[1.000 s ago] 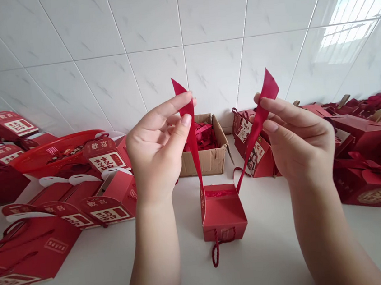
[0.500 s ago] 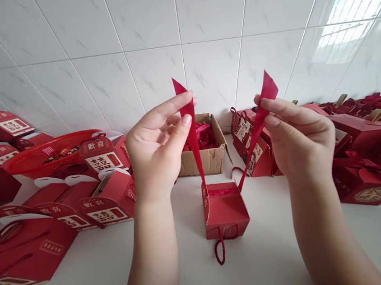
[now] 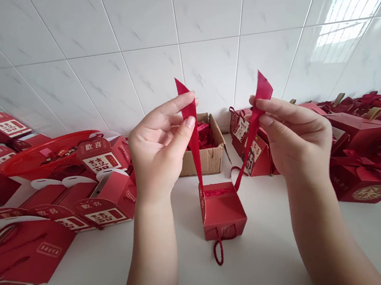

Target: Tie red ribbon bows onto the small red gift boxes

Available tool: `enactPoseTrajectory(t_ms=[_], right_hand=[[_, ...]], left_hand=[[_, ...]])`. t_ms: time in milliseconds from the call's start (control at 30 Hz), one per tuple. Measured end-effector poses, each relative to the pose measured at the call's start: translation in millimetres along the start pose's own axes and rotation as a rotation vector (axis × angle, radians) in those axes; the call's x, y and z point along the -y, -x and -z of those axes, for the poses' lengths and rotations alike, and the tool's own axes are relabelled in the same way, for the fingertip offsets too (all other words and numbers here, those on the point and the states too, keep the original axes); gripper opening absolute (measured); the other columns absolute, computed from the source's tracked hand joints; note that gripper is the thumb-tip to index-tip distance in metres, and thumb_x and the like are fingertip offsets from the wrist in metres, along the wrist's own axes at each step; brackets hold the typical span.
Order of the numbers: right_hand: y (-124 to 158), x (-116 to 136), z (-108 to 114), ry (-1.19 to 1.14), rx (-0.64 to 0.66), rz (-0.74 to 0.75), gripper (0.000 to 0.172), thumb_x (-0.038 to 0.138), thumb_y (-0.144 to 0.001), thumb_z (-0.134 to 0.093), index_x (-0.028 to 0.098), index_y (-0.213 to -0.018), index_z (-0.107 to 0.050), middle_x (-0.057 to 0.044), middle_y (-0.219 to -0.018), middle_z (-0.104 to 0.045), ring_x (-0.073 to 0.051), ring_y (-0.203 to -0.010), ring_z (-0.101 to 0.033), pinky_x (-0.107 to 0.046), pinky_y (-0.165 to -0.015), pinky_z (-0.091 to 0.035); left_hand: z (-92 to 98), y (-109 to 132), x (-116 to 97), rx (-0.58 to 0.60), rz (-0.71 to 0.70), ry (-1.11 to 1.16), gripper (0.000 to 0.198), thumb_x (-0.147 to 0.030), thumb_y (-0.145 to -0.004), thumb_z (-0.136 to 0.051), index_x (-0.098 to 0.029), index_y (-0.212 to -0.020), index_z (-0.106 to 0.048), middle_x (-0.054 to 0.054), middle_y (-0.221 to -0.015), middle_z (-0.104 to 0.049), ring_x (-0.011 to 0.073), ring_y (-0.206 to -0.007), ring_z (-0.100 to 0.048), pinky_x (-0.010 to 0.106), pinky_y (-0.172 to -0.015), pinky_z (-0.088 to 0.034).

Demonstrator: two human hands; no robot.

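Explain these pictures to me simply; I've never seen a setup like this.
There is no machine here: these are a person's bare hands, seen by a camera on their head looking forward and down. The left hand and right hand each pinch a strip of red ribbon between thumb and fingers. Both strips run down toward a small box on the white table. Behind it stands a carton with red material inside. More red boxes crowd both sides, with a red basket at the left. A tiled wall closes the view.
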State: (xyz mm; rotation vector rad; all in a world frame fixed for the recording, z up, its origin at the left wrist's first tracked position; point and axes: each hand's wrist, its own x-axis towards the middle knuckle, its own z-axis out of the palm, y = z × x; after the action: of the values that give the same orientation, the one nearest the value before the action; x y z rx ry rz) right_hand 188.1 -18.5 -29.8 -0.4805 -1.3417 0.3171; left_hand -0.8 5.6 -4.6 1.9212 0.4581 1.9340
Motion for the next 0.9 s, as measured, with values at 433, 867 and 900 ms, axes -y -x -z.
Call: enactPoseTrajectory(t_ms=[433, 867, 900], right_hand=[[1.3, 3.2, -9.4, -0.104, -0.081, -0.074, 0.025, 0.019, -0.081, -0.070, 0.029, -0.103, -0.065, 0.001, -0.095, -0.072, -0.020, -0.094, -0.069, -0.038, -0.086, -0.058], [3.5, 14.2, -13.2, -0.099, -0.038, -0.175, 0.010, 0.020, -0.080, -0.070, 0.026, -0.088, -0.071, 0.001, -0.085, -0.071, -0.015, -0.070, -0.068, -0.035, -0.069, -0.060], [3.9, 16.2, -13.5, -0.091, -0.039, -0.178, 0.010, 0.021, -0.080, -0.070, 0.026, -0.088, -0.070, 0.000, -0.085, -0.071, -0.015, -0.070, -0.068, -0.035, -0.068, -0.060]], left_hand=[[-12.0, 0.8, -4.4, 0.011, 0.085, 0.107, 0.039, -0.024, -0.069, -0.079, -0.028, -0.103, -0.060, 0.000, -0.090, -0.071, 0.0165, -0.080, -0.070, 0.027, -0.067, -0.059], [-17.2, 5.3, -13.2, 0.117, 0.107, 0.100, 0.011, -0.017, -0.075, -0.073, -0.026, -0.082, -0.071, -0.002, -0.080, -0.072, 0.0145, -0.077, -0.070, 0.030, -0.073, -0.061], [-16.9, 5.4, -13.8, 0.113, 0.106, 0.104, 0.011, -0.018, -0.075, -0.073, -0.026, -0.082, -0.071, -0.002, -0.080, -0.072, 0.0145, -0.077, -0.070, 0.030, -0.073, -0.060]])
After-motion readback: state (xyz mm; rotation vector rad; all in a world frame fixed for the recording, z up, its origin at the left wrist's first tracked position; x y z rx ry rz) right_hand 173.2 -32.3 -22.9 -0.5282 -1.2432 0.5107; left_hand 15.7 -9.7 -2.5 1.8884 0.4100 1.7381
